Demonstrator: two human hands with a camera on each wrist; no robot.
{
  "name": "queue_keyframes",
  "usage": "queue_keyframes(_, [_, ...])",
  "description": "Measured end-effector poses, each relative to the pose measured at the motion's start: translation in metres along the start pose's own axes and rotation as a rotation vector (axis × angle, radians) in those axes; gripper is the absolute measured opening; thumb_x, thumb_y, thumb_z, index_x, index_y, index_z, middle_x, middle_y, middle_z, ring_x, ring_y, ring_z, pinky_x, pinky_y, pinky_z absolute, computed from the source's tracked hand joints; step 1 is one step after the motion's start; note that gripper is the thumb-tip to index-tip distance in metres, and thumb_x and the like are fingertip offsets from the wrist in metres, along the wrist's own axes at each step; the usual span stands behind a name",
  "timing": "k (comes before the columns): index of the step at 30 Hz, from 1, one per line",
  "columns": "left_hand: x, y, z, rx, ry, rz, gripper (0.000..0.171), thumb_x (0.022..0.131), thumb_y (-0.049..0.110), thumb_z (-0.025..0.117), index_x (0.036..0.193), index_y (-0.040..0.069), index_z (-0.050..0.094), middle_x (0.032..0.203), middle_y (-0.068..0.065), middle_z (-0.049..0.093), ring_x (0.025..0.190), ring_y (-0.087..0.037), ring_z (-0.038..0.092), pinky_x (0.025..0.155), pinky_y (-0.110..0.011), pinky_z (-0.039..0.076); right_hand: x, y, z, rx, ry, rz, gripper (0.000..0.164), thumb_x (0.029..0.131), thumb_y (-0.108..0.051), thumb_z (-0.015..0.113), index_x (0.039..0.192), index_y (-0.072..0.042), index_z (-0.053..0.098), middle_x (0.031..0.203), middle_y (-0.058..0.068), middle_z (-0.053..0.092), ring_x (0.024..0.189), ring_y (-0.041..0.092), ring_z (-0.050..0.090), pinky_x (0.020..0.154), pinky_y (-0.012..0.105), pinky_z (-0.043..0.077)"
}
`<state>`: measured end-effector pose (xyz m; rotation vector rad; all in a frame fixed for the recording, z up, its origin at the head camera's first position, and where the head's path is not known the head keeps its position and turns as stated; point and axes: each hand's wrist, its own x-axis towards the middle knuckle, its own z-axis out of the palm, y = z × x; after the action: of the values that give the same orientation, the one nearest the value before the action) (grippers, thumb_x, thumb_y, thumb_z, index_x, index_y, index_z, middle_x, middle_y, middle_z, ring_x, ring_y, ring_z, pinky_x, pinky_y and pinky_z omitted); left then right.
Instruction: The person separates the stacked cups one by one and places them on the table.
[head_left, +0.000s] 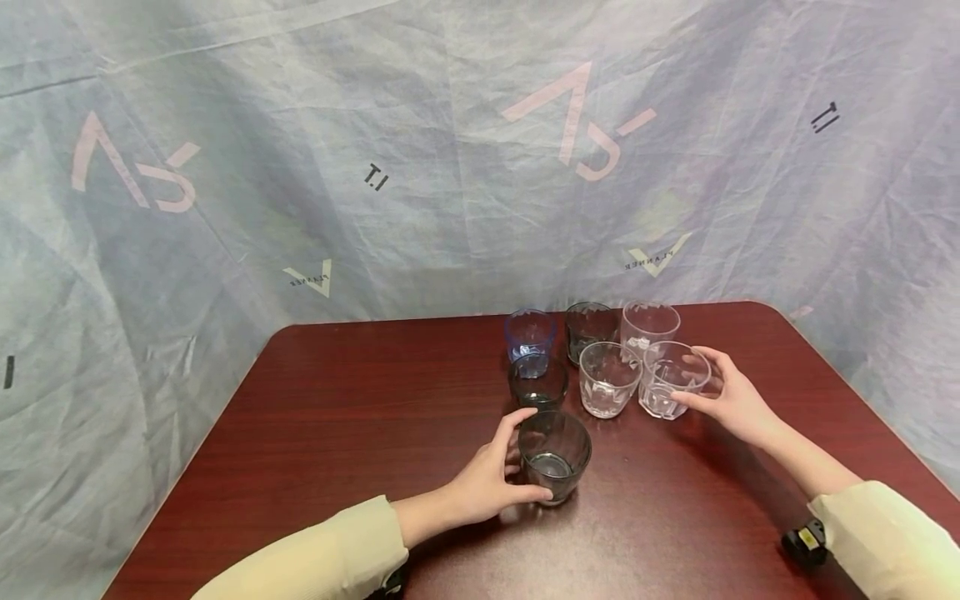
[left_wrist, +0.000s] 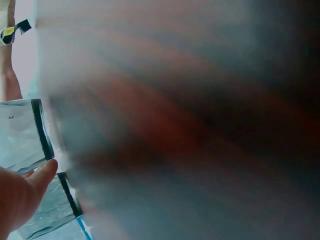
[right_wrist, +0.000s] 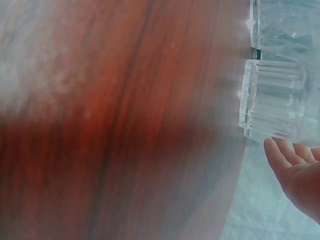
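Observation:
Near the front of the group, my left hand (head_left: 487,479) holds a dark grey glass tumbler (head_left: 557,454), with the thumb at its near side and the fingers at its far left. My right hand (head_left: 738,400) holds a clear faceted tumbler (head_left: 663,404) at the right, thumb in front and fingers behind. In the right wrist view, the fingertips (right_wrist: 272,147) meet that clear tumbler (right_wrist: 275,97) near its side. In the left wrist view a thumb or finger (left_wrist: 47,172) lies against a dark-based glass (left_wrist: 22,132). Both held tumblers stand upright on the table.
Another clear tumbler (head_left: 603,392) stands just left of the right-hand one. Behind are a clear tumbler (head_left: 648,321), a dark tumbler (head_left: 591,325) and a blue tumbler (head_left: 528,333). A second dark tumbler (head_left: 537,383) sits beyond my left hand. A grey cloth (head_left: 450,208) hangs behind the red-brown table (head_left: 337,417).

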<state>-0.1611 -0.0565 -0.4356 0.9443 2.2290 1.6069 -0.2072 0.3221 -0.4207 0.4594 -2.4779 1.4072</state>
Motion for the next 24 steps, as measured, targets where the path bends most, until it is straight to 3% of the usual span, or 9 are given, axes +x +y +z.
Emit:
queue_keyframes(8, [-0.001, -0.003, 0.001, -0.028, -0.009, -0.011, 0.094, 0.082, 0.012, 0.08, 0.149, 0.022, 0.016, 0.14, -0.006, 0.048, 0.119, -0.027, 0.056, 0.088, -0.03, 0.05, 0.002, -0.001, 0.001, -0.002, -0.004, -0.014, 0.072, 0.082, 0.007, 0.074, 0.137, 0.012, 0.028, 0.126, 0.036, 0.045, 0.099, -0.011, 0.052, 0.076, 0.009, 0.047])
queue_keyframes(17, [-0.003, -0.006, -0.006, 0.085, -0.019, -0.043, 0.101, 0.08, 0.021, 0.083, 0.152, 0.027, 0.011, 0.142, -0.006, 0.047, 0.125, -0.024, 0.052, 0.092, -0.041, 0.049, 0.002, -0.001, -0.003, -0.005, -0.023, 0.033, 0.076, 0.083, 0.004, 0.074, 0.141, 0.011, 0.025, 0.13, 0.035, 0.044, 0.099, -0.009, 0.052, 0.077, 0.008, 0.046])
queue_keyframes(20, [-0.008, -0.006, -0.014, 0.109, -0.013, -0.055, 0.102, 0.08, 0.025, 0.082, 0.152, 0.029, 0.01, 0.142, -0.007, 0.046, 0.124, -0.024, 0.052, 0.093, -0.047, 0.048, 0.002, 0.0, -0.005, -0.021, -0.037, 0.052, 0.082, 0.084, 0.002, 0.074, 0.144, 0.01, 0.019, 0.134, 0.036, 0.041, 0.111, 0.014, 0.056, 0.08, 0.006, 0.043])
queue_keyframes(24, [-0.019, -0.003, -0.031, 0.111, 0.028, -0.04, 0.098, 0.081, 0.026, 0.082, 0.151, 0.03, 0.013, 0.143, -0.012, 0.045, 0.122, -0.029, 0.054, 0.094, -0.053, 0.046, 0.002, -0.005, -0.012, -0.054, -0.018, 0.039, 0.086, 0.085, 0.002, 0.073, 0.148, 0.007, 0.016, 0.139, 0.036, 0.036, 0.121, 0.049, 0.041, 0.084, 0.003, 0.035])
